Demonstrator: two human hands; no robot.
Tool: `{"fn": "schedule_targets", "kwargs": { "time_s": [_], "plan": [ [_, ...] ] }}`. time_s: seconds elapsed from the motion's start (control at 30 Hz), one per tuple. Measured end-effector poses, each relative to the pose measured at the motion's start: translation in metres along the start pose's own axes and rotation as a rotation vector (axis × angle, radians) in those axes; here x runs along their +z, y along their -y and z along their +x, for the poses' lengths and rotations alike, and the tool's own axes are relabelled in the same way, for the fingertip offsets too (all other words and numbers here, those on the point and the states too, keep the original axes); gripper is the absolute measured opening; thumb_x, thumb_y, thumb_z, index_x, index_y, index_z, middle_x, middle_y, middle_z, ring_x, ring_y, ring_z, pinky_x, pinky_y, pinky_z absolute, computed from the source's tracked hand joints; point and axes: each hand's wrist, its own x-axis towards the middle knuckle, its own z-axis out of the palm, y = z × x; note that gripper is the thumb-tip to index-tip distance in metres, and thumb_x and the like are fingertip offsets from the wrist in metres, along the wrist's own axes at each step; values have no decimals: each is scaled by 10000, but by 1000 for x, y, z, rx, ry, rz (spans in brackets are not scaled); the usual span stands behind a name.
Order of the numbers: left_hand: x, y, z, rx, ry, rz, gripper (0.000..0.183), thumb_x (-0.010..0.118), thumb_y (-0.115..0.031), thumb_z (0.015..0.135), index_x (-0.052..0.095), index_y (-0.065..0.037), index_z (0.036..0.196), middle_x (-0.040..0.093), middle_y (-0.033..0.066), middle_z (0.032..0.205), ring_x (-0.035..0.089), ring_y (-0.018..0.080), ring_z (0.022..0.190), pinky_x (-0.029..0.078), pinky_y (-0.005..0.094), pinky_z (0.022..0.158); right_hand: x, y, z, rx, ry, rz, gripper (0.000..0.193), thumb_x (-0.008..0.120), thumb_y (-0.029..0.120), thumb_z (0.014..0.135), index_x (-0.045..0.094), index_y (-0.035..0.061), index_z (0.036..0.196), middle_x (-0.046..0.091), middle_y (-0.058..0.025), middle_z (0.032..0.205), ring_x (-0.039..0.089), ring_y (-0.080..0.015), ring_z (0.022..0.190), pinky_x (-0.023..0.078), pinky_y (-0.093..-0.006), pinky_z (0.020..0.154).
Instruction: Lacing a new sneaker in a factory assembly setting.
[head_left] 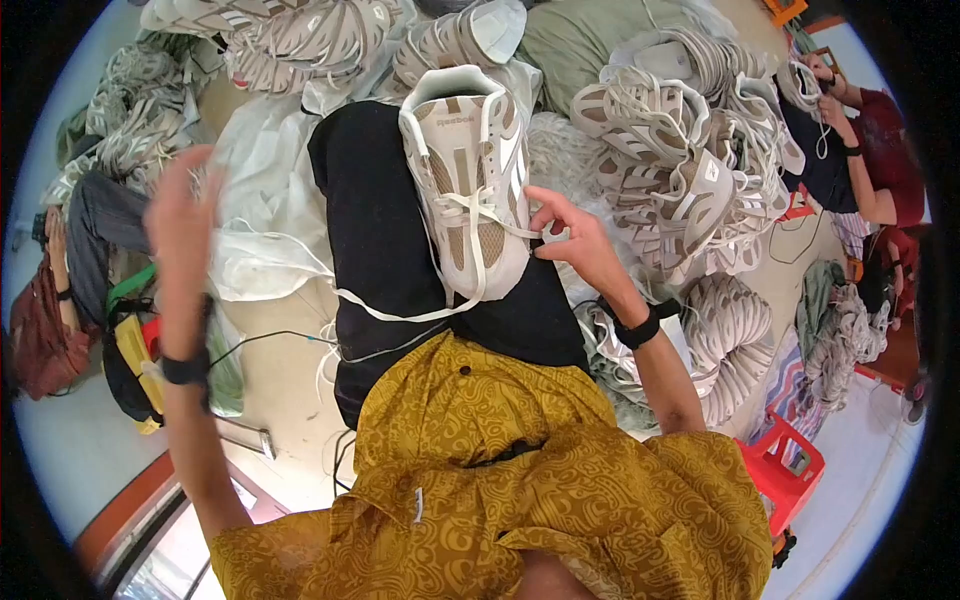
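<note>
A beige and white shoe upper [462,190] lies across my black-clad thighs, its collar away from me and its toe towards me. White shoelace [479,208] crosses its front; one long length trails from the toe and curves off to the left. At the right side of the upper, my right hand [578,240] has thumb and forefinger closed on a shoelace. My left hand [183,205] is raised well to the left, apart from the shoe upper. Motion smears its fingers, so whether it holds any lace cannot be made out.
Stacked shoe uppers [690,160] stand to the right, with another curved stack [735,340] nearer. White plastic sheeting [270,190] lies left of my legs. Beyond a red plastic stool [785,470] are other piles. Co-workers sit at both sides, one holding a shoelaced piece [800,85].
</note>
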Motion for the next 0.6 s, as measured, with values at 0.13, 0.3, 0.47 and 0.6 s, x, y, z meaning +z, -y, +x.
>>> {"fn": "schedule_targets", "kwargs": {
  "time_s": [0.13, 0.3, 0.47, 0.6],
  "plan": [
    [71, -99, -64, 373, 382, -313, 231, 684, -130, 677, 577, -51, 866, 563, 108, 886, 524, 277, 917, 404, 362, 815, -1, 1, 1, 16, 9, -35, 660, 605, -45, 587, 492, 116, 1218, 546, 14, 706, 496, -85, 687, 387, -220, 675],
    [87, -132, -98, 635, 545, -164, 236, 682, -167, 605, 540, -28, 732, 511, 114, 744, 490, 285, 857, 384, 380, 804, -19, 19, 0, 74, 57, 28, 640, 609, -52, 592, 524, 143, 1196, 549, 11, 674, 501, -68, 634, 403, -215, 601],
    [92, -131, -99, 806, 538, -53, 92, 586, -93, 626, 503, -58, 647, 457, 81, 639, 472, 245, 734, 385, 360, 782, -63, 54, 31, -98, 112, 410, 474, 607, -58, 640, 581, 27, 1105, 564, 15, 741, 528, -66, 707, 426, -202, 674],
    [68, -118, -76, 126, 716, -674, 103, 577, -118, 745, 584, -15, 733, 579, 75, 701, 562, 218, 654, 441, 299, 700, -88, 72, 76, -353, -265, 330, 391, 608, -26, 672, 603, 22, 1060, 588, -7, 773, 535, -73, 703, 428, -192, 669]
  ]
}}
